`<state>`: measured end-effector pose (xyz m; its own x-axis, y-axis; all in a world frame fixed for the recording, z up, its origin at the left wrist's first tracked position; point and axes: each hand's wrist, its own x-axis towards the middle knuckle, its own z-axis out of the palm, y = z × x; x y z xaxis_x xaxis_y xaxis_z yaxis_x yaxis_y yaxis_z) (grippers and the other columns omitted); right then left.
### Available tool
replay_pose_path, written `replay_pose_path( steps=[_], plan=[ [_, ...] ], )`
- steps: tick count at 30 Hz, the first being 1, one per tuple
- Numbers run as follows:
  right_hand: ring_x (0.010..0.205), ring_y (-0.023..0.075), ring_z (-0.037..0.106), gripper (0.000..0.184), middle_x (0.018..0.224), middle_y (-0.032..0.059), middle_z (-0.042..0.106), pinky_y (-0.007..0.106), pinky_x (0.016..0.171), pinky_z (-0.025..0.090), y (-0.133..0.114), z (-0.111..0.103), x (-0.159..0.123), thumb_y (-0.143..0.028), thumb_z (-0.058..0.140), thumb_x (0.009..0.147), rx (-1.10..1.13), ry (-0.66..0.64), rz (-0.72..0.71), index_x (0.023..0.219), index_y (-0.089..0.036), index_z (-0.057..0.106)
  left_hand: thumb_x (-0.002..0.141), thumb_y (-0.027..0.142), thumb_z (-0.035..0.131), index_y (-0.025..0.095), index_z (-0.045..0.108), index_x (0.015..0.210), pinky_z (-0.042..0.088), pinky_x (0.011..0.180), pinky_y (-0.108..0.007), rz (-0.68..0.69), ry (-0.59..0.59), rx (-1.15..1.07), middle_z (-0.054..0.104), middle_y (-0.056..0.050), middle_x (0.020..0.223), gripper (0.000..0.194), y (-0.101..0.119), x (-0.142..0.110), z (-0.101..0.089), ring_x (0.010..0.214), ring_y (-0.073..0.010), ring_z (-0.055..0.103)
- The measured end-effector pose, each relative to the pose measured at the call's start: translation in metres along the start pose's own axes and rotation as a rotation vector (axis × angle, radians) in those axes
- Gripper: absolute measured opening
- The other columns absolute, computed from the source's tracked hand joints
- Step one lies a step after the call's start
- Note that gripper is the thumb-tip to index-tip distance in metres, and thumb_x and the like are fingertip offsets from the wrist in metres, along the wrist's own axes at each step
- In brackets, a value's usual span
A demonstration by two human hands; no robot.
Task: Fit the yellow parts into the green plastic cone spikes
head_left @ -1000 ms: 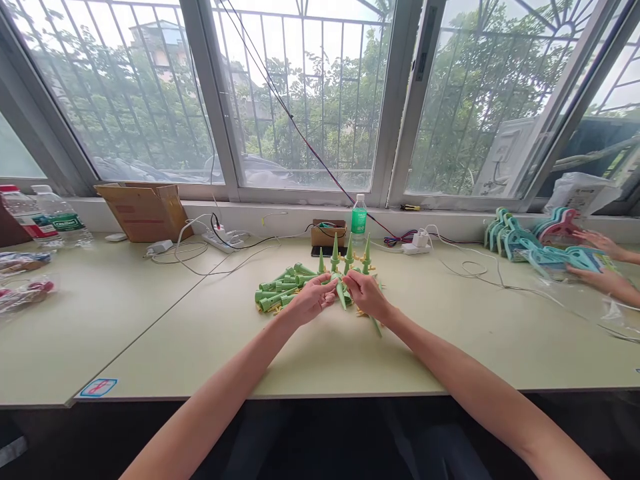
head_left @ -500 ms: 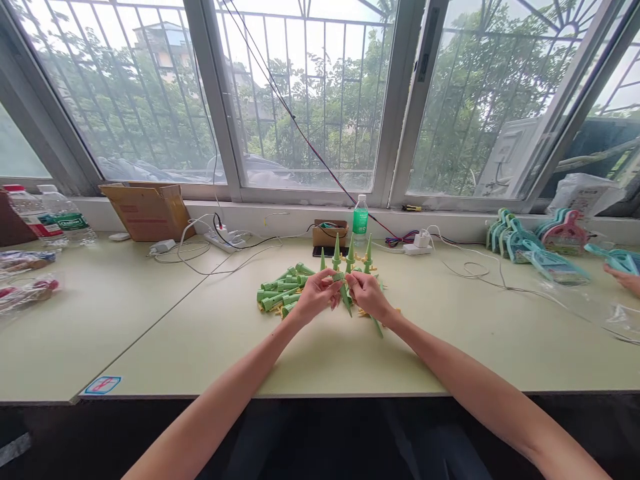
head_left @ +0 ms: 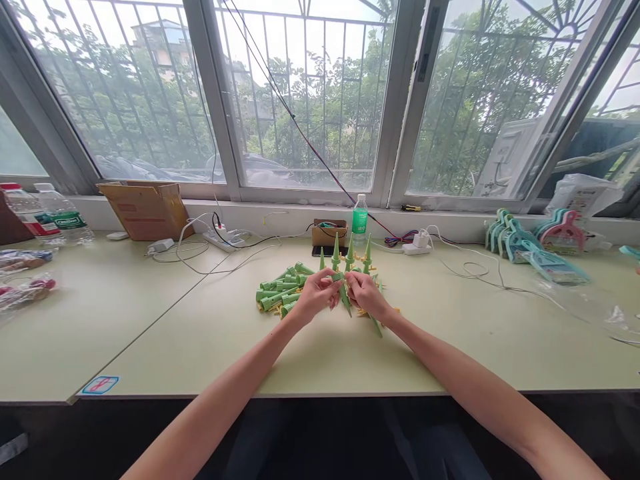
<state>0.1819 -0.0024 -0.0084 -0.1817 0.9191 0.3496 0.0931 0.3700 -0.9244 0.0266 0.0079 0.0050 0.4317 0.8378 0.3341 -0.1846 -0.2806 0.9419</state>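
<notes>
A green plastic watering spike (head_left: 345,301) points down and slightly right between my hands, its wide collar at the top. My left hand (head_left: 318,294) is closed on that collar with thumb and fingers. Close beside it, my right hand (head_left: 369,293) is pinched shut at the collar's right side; what its fingertips hold is hidden. Behind my hands, several upright green spikes (head_left: 349,254) with yellow valves stand in a row. A pile of green tubular spike pieces (head_left: 273,294) with yellow parts lies left of my left hand. Another spike (head_left: 376,327) lies under my right wrist.
At the back stand a small cardboard box (head_left: 330,233), a green-labelled bottle (head_left: 359,219) and a larger carton (head_left: 145,211). White cables (head_left: 220,270) cross the table (head_left: 200,347). Teal hangers (head_left: 547,257) lie at right, and two bottles (head_left: 70,217) stand far left.
My hands and the spike stay almost still. At the far right, another person's hand and the teal hanger have mostly moved out of view.
</notes>
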Motion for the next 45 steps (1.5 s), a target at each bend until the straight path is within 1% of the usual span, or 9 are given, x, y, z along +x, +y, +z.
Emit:
replay_pose_path(
  steps=[6,12,18,24,26,29,33,38,45],
  plan=[
    [0.038,0.0084,0.026,0.042,0.049,-0.0080,0.026,0.023,0.036,0.025,0.002,-0.002,0.000,-0.057,0.042,0.090,-0.054,-0.013,-0.029,0.067,-0.024,0.030,0.067,0.042,0.079,0.019,0.050,0.091,0.036,0.040,-0.018,-0.156,-0.022,-0.193,0.050,0.008,0.051,0.044,-0.003,0.002,-0.006,0.042,-0.0069,0.048],
    [0.041,0.0095,0.032,0.043,0.050,-0.0062,0.032,0.024,0.041,0.029,0.003,-0.003,0.000,-0.056,0.040,0.092,-0.188,0.041,-0.101,0.066,-0.023,0.032,0.065,0.038,0.082,0.018,0.049,0.090,0.031,0.039,-0.015,-0.244,-0.001,-0.331,0.047,0.009,0.051,0.047,-0.001,0.002,-0.005,0.043,-0.0046,0.045],
    [0.045,0.0101,0.034,0.042,0.050,-0.0056,0.034,0.024,0.046,0.028,0.001,-0.001,0.000,-0.050,0.039,0.095,-0.259,0.097,-0.144,0.065,-0.022,0.032,0.067,0.040,0.081,0.018,0.046,0.093,0.034,0.040,-0.017,-0.250,0.001,-0.305,0.049,0.008,0.050,0.049,0.001,0.001,-0.003,0.042,-0.0059,0.046],
    [0.050,0.0104,0.032,0.044,0.051,-0.0047,0.034,0.025,0.050,0.026,-0.001,-0.001,0.000,-0.048,0.036,0.096,-0.428,0.189,-0.218,0.062,-0.021,0.032,0.070,0.046,0.077,0.019,0.046,0.101,0.037,0.042,-0.018,-0.242,0.038,-0.199,0.051,0.008,0.048,0.051,0.003,0.001,0.000,0.041,-0.0067,0.045],
    [0.051,0.0101,0.030,0.045,0.052,-0.0047,0.033,0.024,0.051,0.026,-0.001,-0.002,0.000,-0.048,0.036,0.096,-0.479,0.211,-0.241,0.061,-0.020,0.031,0.070,0.048,0.076,0.019,0.047,0.102,0.037,0.043,-0.018,-0.241,0.069,-0.166,0.056,0.005,0.053,0.053,0.005,0.002,0.000,0.042,-0.0059,0.045],
    [0.050,0.0097,0.029,0.046,0.052,-0.0051,0.032,0.024,0.051,0.025,-0.001,-0.003,0.000,-0.049,0.037,0.096,-0.532,0.219,-0.255,0.061,-0.020,0.033,0.069,0.050,0.076,0.018,0.048,0.103,0.037,0.045,-0.018,-0.242,0.098,-0.132,0.063,0.000,0.062,0.055,0.008,0.002,0.001,0.046,-0.0072,0.051],
    [0.049,0.0091,0.029,0.046,0.050,-0.0055,0.033,0.023,0.050,0.025,-0.002,-0.004,-0.001,-0.049,0.037,0.097,-0.564,0.210,-0.276,0.061,-0.020,0.035,0.070,0.051,0.074,0.018,0.048,0.109,0.040,0.047,-0.021,-0.220,0.061,-0.134,0.065,-0.001,0.066,0.058,0.008,0.001,0.001,0.051,-0.0107,0.056],
    [0.049,0.0089,0.033,0.047,0.052,-0.0045,0.040,0.023,0.051,0.027,-0.004,-0.005,-0.001,-0.049,0.034,0.097,-0.548,0.198,-0.302,0.062,-0.020,0.036,0.073,0.049,0.073,0.018,0.051,0.110,0.041,0.048,-0.022,-0.203,-0.017,-0.152,0.064,0.000,0.068,0.054,0.004,0.000,0.001,0.052,-0.0096,0.055],
    [0.048,0.0088,0.036,0.048,0.050,-0.0037,0.046,0.022,0.049,0.028,-0.006,-0.005,-0.002,-0.052,0.037,0.096,-0.540,0.186,-0.313,0.060,-0.020,0.036,0.075,0.048,0.072,0.017,0.056,0.110,0.040,0.047,-0.022,-0.214,-0.016,-0.157,0.059,0.002,0.063,0.050,0.002,0.001,0.000,0.050,-0.0083,0.051]
  ],
)
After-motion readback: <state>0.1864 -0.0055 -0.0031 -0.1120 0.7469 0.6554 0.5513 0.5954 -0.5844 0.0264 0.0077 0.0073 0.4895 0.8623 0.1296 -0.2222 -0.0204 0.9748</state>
